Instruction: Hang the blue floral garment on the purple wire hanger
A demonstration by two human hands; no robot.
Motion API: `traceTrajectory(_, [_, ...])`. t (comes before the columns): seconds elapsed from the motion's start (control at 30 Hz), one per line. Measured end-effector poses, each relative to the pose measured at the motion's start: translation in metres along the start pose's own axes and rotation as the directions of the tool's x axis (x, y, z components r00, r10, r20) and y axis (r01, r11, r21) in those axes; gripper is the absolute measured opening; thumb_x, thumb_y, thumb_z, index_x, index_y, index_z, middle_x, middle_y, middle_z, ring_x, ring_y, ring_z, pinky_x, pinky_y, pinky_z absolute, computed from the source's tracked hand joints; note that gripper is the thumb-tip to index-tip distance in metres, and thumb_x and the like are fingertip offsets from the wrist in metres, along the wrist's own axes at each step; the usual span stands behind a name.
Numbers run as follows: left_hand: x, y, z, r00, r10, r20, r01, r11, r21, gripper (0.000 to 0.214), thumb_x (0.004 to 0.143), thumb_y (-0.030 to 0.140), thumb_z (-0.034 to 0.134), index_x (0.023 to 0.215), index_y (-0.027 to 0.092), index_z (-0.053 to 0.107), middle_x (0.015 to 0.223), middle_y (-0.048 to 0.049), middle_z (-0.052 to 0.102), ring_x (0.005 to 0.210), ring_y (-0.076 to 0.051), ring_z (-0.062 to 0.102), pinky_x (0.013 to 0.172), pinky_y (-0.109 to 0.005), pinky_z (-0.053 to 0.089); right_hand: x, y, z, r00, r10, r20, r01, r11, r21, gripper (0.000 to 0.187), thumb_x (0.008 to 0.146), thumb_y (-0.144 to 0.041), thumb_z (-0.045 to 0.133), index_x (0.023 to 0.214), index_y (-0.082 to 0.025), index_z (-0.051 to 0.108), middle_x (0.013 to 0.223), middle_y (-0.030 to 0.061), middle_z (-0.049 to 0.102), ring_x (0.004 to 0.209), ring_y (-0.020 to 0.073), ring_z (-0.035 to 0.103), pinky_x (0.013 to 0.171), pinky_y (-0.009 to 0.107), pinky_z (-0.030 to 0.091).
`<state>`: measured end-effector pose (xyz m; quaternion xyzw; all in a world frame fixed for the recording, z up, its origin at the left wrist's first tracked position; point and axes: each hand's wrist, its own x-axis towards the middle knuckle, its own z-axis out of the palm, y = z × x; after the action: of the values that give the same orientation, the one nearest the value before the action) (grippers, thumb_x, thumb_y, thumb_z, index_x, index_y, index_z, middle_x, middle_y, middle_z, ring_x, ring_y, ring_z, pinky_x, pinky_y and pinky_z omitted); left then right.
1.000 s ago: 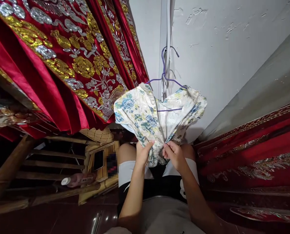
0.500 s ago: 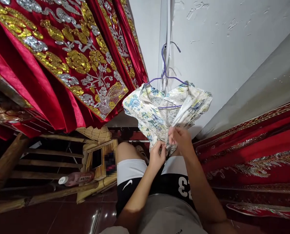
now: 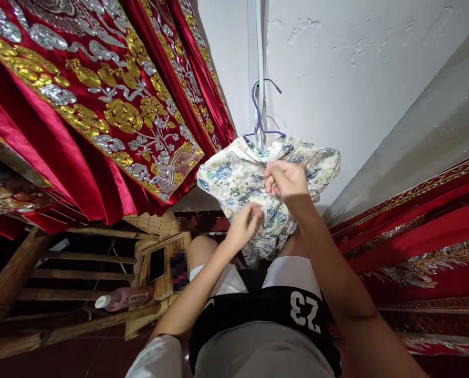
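A short-sleeved floral shirt (image 3: 238, 181), white with blue and yellow flowers, hangs in front of me on a purple wire hanger (image 3: 258, 113). Its front panels now lie across each other below the collar. My right hand (image 3: 287, 181) is closed at the upper front, thumb and fingers pinched at the shirt's edge just under the neckline. Lower and to the left, my left hand (image 3: 245, 227) is in front of the shirt, fingers loosely bent and apart, slightly blurred. Nothing shows between them. The shirt's hem hangs between my knees.
Red cloth with gold and silver sequins (image 3: 126, 115) hangs at the left. More red beaded fabric (image 3: 427, 247) is on the right. A bamboo rack (image 3: 80, 273) at lower left holds a pink bottle with a white cap (image 3: 126, 298). Behind the hanger is a white wall (image 3: 336, 73).
The open front of the shirt has been drawn together, covering the hanger's lower bar. My right hand rose to the neckline; my left hand came off the front edge and moved slightly up and left.
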<state>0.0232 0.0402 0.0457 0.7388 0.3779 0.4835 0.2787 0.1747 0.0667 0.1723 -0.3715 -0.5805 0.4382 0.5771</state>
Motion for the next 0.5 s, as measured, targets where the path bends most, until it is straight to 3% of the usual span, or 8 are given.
traceTrajectory(0.07, [0.033, 0.023, -0.023, 0.975, 0.103, -0.197, -0.11, 0.994, -0.025, 0.036, 0.102, 0.028, 0.048, 0.138, 0.022, 0.052, 0.097, -0.006, 0.072, 0.087, -0.018, 0.067, 0.085, -0.029, 0.051, -0.004, -0.001, 0.001, 1.0, 0.003, 0.005, -0.002, 1.0, -0.028, 0.036, 0.096, -0.042, 0.061, 0.068, -0.019, 0.059, 0.05, -0.0031, 0.055, 0.04, 0.0065, 0.044, 0.043, 0.02, 0.034])
traceTrajectory(0.1, [0.048, 0.035, -0.033, 0.965, 0.156, -0.212, -0.153, 0.988, 0.028, 0.039, 0.103, 0.029, 0.048, 0.141, 0.022, 0.051, 0.097, -0.0057, 0.072, 0.085, -0.017, 0.067, 0.084, -0.029, 0.051, -0.005, -0.002, 0.001, 1.0, -0.002, 0.003, 0.002, 0.999, -0.038, 0.035, 0.096, -0.041, 0.061, 0.068, -0.019, 0.059, 0.05, -0.0028, 0.055, 0.04, 0.007, 0.044, 0.044, 0.02, 0.034])
traceTrajectory(0.17, [0.073, 0.056, -0.047, 0.951, 0.27, -0.152, -0.246, 0.957, 0.155, 0.032, 0.103, 0.03, 0.05, 0.133, 0.021, 0.059, 0.102, -0.0063, 0.072, 0.086, -0.016, 0.067, 0.085, -0.029, 0.051, -0.004, -0.006, 0.0, 1.0, -0.022, 0.006, 0.022, 0.999, -0.05, 0.034, 0.095, -0.039, 0.061, 0.067, -0.02, 0.06, 0.05, -0.0023, 0.056, 0.041, 0.0077, 0.045, 0.044, 0.021, 0.034])
traceTrajectory(0.27, [0.092, 0.073, -0.054, 0.932, 0.361, -0.041, -0.334, 0.895, 0.297, 0.019, 0.103, 0.027, 0.05, 0.11, 0.018, 0.066, 0.098, -0.0059, 0.072, 0.085, -0.016, 0.066, 0.081, -0.027, 0.05, -0.002, -0.002, -0.002, 0.998, -0.061, 0.01, 0.061, 0.997, -0.052, 0.034, 0.095, -0.042, 0.061, 0.068, -0.02, 0.06, 0.05, -0.002, 0.056, 0.042, 0.0085, 0.045, 0.045, 0.022, 0.034])
traceTrajectory(0.33, [0.096, 0.077, -0.052, 0.918, 0.396, -0.015, -0.365, 0.86, 0.356, 0.017, 0.103, 0.026, 0.05, 0.105, 0.018, 0.065, 0.093, -0.005, 0.071, 0.083, -0.016, 0.065, 0.079, -0.027, 0.049, -0.002, 0.011, -0.002, 0.997, -0.08, -0.002, 0.079, 0.995, -0.068, 0.036, 0.094, -0.047, 0.062, 0.07, -0.02, 0.06, 0.051, -0.002, 0.056, 0.044, 0.0093, 0.045, 0.046, 0.023, 0.034])
traceTrajectory(0.4, [0.097, 0.076, -0.053, 0.898, 0.437, -0.06, -0.382, 0.839, 0.387, 0.015, 0.104, 0.026, 0.05, 0.103, 0.018, 0.063, 0.093, -0.0045, 0.069, 0.084, -0.016, 0.064, 0.081, -0.028, 0.048, -0.003, 0.03, -0.002, 0.998, -0.06, -0.023, 0.058, 0.993, -0.108, 0.037, 0.093, -0.048, 0.062, 0.07, -0.02, 0.059, 0.051, -0.0019, 0.056, 0.045, 0.0102, 0.045, 0.047, 0.024, 0.033])
traceTrajectory(0.5, [0.101, 0.058, -0.073, 0.834, 0.446, -0.325, -0.31, 0.865, 0.394, 0.017, 0.105, 0.032, 0.049, 0.101, 0.019, 0.061, 0.096, -0.0044, 0.067, 0.09, -0.016, 0.062, 0.086, -0.03, 0.047, -0.009, 0.062, -0.003, 0.997, 0.076, -0.023, -0.079, 0.976, -0.204, 0.037, 0.09, -0.041, 0.062, 0.06, -0.02, 0.057, 0.047, -0.002, 0.053, 0.043, 0.0103, 0.041, 0.046, 0.026, 0.029])
